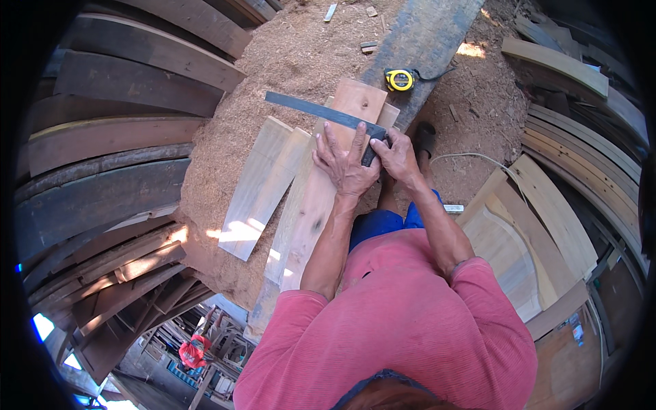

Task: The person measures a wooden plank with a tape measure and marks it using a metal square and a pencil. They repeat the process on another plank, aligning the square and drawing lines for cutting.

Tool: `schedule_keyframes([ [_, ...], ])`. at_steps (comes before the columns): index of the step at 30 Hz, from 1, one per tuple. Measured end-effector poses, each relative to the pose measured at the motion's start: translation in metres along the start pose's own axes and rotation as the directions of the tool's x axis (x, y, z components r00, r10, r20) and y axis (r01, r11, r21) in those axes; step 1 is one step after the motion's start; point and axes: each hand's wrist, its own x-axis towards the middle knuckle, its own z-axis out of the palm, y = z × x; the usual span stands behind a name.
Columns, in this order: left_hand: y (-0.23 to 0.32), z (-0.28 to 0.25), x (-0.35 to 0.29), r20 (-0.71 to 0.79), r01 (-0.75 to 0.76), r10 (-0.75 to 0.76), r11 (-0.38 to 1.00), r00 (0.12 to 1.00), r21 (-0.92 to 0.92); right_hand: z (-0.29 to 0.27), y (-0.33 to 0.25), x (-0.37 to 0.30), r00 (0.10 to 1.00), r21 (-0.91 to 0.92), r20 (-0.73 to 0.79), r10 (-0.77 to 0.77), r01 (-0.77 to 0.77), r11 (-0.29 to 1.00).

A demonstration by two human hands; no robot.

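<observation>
Centre of the frame: a smooth, matt wooden board [359, 96]; a dull grey square [307, 108], probably metal. Upper centre: a tape measure [399, 80] in yellow and black plastic. Upper left of centre: rough, loose sawdust [277, 75]. Bottom: a matt, textured cloth shirt [417, 321]

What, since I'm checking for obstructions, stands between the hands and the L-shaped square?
Nothing visible: the left hand touches the square and the right hand its dark handle. The yellow tape measure lies beyond, clear of both hands.

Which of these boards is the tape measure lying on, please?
The grey board at top centre; its colour sets it apart from the light brown boards near the left hand.
</observation>
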Motion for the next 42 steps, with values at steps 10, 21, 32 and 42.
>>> schedule_keyframes([
  [10,0.004,-0.004,0.001,0.031,0.036,-0.035,0.999,0.999,-0.039,-0.084,-0.067,0.005,0.949,-0.356,-0.123,-0.289,0.229,0.906],
  [21,0.002,-0.002,0.000,0.078,0.068,-0.063,0.996,0.995,-0.059,0.000,-0.093,0.068,0.803,-0.182,0.200,-0.561,0.593,0.784],
  [32,0.005,-0.005,0.001,0.057,0.068,-0.062,0.993,0.996,-0.100,-0.064,-0.120,0.053,0.833,-0.432,0.422,-0.358,0.531,0.729],
  [42,0.003,-0.007,-0.008,0.089,0.033,-0.021,0.991,0.996,-0.132,-0.063,-0.110,0.029,0.913,-0.263,0.200,-0.357,0.401,0.878],
])
